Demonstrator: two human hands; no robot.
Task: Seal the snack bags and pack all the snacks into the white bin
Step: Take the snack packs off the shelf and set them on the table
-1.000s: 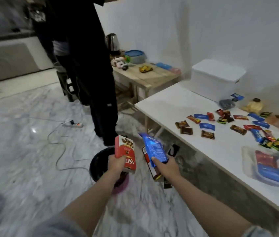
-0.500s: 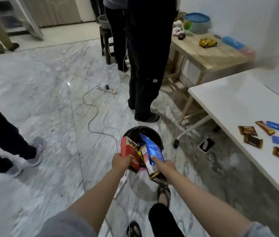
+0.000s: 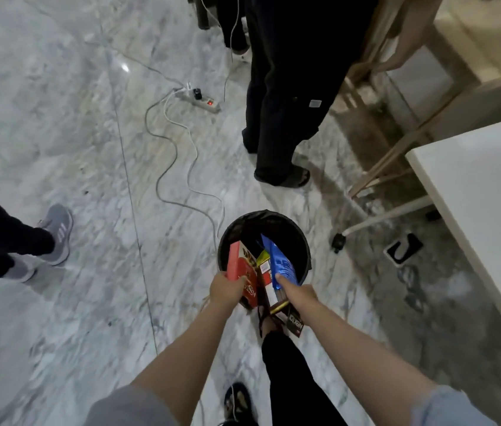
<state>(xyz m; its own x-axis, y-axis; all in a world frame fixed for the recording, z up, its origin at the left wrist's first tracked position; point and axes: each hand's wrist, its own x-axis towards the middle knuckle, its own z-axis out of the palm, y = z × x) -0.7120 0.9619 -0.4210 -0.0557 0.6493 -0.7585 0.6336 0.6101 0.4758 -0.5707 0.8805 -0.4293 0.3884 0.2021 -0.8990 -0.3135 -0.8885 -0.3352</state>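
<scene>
My left hand [image 3: 227,290] grips a red snack box [image 3: 241,265] by its lower end. My right hand [image 3: 296,295] grips a blue snack packet [image 3: 283,265] together with a yellow and brown box [image 3: 266,276] and a dark packet [image 3: 294,322] that sticks out below the hand. Both hands hold these over the near rim of a round black bin [image 3: 300,244] on the floor. The white bin and the loose snacks are out of view.
A corner of the white table [image 3: 482,186] shows at the right, with its wheeled leg [image 3: 339,241]. A person in black trousers [image 3: 286,96] stands beyond the bin. A power strip [image 3: 201,99] and its cable lie on the marble floor. Another person's shoe [image 3: 57,233] is at left.
The view has tilted down from the table to the floor. Both hands have moved forward with the snack packs and now hold them over the black bin.
</scene>
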